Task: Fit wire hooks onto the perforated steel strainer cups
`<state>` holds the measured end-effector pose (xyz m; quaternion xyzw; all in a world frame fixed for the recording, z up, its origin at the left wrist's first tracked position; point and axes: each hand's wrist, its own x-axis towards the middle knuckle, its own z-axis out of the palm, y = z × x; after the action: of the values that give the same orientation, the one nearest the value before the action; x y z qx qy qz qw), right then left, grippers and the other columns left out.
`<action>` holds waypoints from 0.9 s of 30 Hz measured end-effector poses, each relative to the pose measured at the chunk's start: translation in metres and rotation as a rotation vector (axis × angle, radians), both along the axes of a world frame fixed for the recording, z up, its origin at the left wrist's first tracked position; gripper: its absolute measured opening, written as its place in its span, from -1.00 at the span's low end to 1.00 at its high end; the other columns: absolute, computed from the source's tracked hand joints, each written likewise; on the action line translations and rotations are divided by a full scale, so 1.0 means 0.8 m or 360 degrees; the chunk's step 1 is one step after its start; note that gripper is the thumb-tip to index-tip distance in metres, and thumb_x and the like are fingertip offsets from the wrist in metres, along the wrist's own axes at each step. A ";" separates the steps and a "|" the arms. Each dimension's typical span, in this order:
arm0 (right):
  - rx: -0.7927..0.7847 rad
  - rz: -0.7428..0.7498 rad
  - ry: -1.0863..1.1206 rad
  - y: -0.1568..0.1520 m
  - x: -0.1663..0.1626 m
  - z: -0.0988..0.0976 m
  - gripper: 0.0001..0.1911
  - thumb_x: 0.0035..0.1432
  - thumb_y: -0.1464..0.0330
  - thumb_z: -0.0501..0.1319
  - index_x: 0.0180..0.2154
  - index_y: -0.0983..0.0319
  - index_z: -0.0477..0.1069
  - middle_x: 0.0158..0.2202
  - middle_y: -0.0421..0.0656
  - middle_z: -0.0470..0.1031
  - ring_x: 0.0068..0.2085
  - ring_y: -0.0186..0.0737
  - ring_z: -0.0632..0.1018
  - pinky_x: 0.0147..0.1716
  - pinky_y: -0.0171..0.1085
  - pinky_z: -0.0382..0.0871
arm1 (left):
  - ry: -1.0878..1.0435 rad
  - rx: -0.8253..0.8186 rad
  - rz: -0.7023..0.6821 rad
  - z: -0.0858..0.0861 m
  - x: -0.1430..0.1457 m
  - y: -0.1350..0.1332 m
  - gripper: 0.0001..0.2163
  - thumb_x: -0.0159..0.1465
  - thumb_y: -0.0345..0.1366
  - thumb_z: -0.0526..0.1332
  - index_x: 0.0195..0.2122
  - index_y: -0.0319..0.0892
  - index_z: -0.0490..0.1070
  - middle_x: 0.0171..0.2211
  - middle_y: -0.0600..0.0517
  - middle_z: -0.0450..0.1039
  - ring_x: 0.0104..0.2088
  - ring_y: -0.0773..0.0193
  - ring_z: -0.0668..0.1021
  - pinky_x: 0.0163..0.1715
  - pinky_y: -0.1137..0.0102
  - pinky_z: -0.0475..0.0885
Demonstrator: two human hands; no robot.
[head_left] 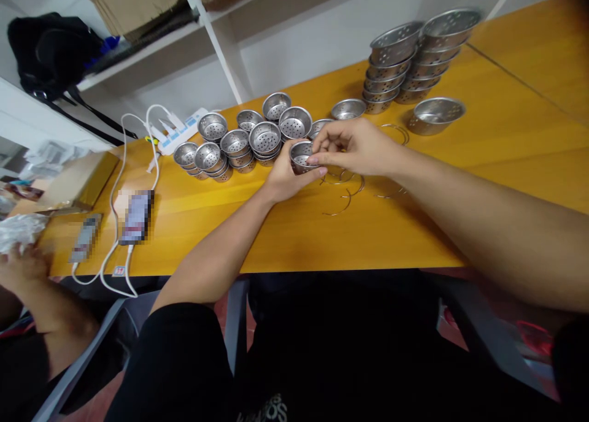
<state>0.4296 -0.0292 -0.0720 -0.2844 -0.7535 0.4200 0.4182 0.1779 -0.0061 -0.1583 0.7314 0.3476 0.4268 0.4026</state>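
Observation:
My left hand (288, 175) is wrapped round a small perforated metal cup (300, 154), tilted so its inside shows. At the cup's right rim, the fingers of my right hand (343, 145) are pinched together. Whatever lies between those fingertips is hidden or too small to make out. Beneath my right hand, several thin curved wires (346, 202) lie on the wooden table (294, 238). Just beyond my hands stands a group of similar perforated cups (265, 138), many of them stacked.
Tall stacks of metal cups (386, 72) rise at the back right, with a single cup (436, 115) before them. Leftward are a white power strip (181, 130), two charging phones (137, 216) with cables, and a cardboard box (80, 180). A co-worker's hand (23, 265) shows at far left.

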 end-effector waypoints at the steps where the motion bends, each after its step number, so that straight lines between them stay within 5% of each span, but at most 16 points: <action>1: 0.0009 -0.0028 0.0026 0.000 0.002 0.000 -0.31 0.22 -0.31 0.83 -0.11 0.06 0.72 -0.30 -0.17 0.66 -0.32 -0.12 0.54 -0.34 -0.06 0.48 | -0.0002 -0.0004 0.0002 0.000 0.000 0.000 -0.01 0.25 0.37 0.80 0.45 -0.02 0.39 0.35 -0.16 0.66 0.35 -0.13 0.76 0.59 -0.25 0.69; 9: 0.0263 -0.0245 -0.0247 -0.005 0.017 0.007 -0.61 0.51 -0.15 0.60 -0.05 0.01 0.80 -0.13 -0.01 0.71 -0.16 0.12 0.61 -0.01 0.24 0.62 | 0.0003 0.0044 0.0097 0.006 -0.003 0.002 0.02 0.22 0.36 0.81 0.46 0.00 0.39 0.39 -0.21 0.67 0.45 -0.25 0.73 0.63 -0.31 0.66; 15: 0.0248 -0.0233 -0.0282 -0.012 0.018 0.018 -0.72 0.39 -0.07 0.66 -0.09 -0.09 0.79 0.13 0.03 0.76 0.10 0.34 0.63 0.42 0.50 0.60 | -0.0062 0.0066 0.0137 0.008 0.000 0.001 -0.03 0.25 0.35 0.78 0.46 0.05 0.37 0.41 -0.23 0.63 0.41 -0.23 0.72 0.62 -0.34 0.62; 27: 0.0420 -0.0111 -0.0366 0.006 0.022 -0.004 -0.81 0.39 0.09 0.58 -0.04 -0.03 0.85 0.30 0.03 0.75 0.31 0.41 0.74 0.46 0.45 0.68 | -0.0050 0.0073 0.0132 0.002 -0.004 0.004 -0.03 0.26 0.30 0.79 0.48 0.04 0.37 0.47 -0.23 0.64 0.52 -0.28 0.69 0.71 -0.37 0.57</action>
<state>0.4475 -0.0248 -0.0753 -0.2993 -0.8346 0.2673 0.3773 0.1748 -0.0026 -0.1567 0.7187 0.3612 0.4624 0.3731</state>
